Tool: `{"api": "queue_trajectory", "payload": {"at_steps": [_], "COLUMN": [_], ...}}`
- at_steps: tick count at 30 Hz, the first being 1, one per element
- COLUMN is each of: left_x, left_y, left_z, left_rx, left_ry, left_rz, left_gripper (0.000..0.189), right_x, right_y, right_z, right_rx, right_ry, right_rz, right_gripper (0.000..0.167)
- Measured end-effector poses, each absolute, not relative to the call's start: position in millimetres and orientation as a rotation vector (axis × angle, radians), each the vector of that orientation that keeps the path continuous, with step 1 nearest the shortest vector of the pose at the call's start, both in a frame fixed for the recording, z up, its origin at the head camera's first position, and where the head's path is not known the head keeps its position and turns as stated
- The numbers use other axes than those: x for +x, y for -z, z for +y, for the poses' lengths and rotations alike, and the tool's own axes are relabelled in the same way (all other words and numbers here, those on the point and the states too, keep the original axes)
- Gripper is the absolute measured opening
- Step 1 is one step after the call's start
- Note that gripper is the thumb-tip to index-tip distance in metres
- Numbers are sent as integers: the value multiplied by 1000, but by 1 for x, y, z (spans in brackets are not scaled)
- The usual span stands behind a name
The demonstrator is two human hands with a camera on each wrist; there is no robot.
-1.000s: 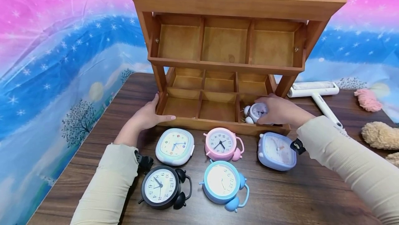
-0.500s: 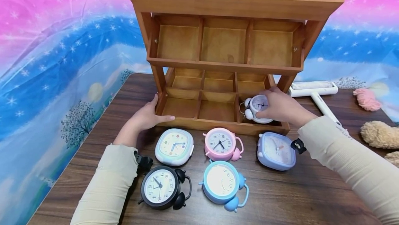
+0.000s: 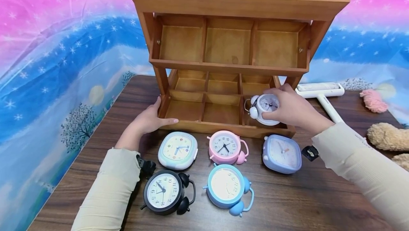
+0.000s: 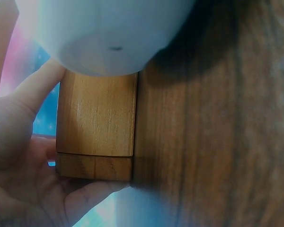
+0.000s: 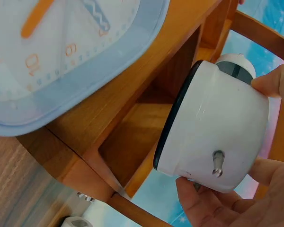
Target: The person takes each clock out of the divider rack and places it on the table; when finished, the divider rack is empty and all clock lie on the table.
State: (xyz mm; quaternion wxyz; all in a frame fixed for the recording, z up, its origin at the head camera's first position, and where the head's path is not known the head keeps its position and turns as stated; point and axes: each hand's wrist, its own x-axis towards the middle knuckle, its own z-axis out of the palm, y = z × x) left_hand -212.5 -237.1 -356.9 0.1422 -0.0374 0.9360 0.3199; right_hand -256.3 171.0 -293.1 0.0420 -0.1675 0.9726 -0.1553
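Observation:
My right hand (image 3: 294, 110) grips a small white twin-bell alarm clock (image 3: 269, 103) by its body, thumb on one side and fingers on the other. In the right wrist view the clock (image 5: 213, 123) is tilted above the bottom tier's right front compartment, its bells toward the left in the head view. My left hand (image 3: 147, 119) holds the left front corner of the wooden shelf (image 3: 220, 128); in the left wrist view, thumb and fingers lie around the end of its front board (image 4: 97, 118). Part of the white clock is hidden behind my right hand.
Before the shelf lie a pale blue-white clock (image 3: 178, 150), a pink clock (image 3: 225, 147), a lavender clock (image 3: 282, 153), a black clock (image 3: 163, 191) and a blue clock (image 3: 226, 184). A white lint roller (image 3: 319, 90), pink yarn (image 3: 374, 100) and fluffy brown things (image 3: 386, 137) are at right.
My right hand has raised the white clock a little from the right compartment, and more of its face and bells shows. My left hand has stayed at the shelf corner.

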Motion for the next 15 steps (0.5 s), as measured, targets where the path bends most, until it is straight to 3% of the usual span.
{"api": "queue_trajectory", "payload": {"at_steps": [15], "left_x": [-212], "left_y": [355], "left_z": [-236], "left_rx": [-102], "left_ry": [-941], "left_rz": [2700], "left_gripper": [113], "right_x": [-202], "right_y": [279], "right_z": [178], "right_rx": [-653], "right_ry": [413], "right_rz": [2922], "right_gripper": [73]}}
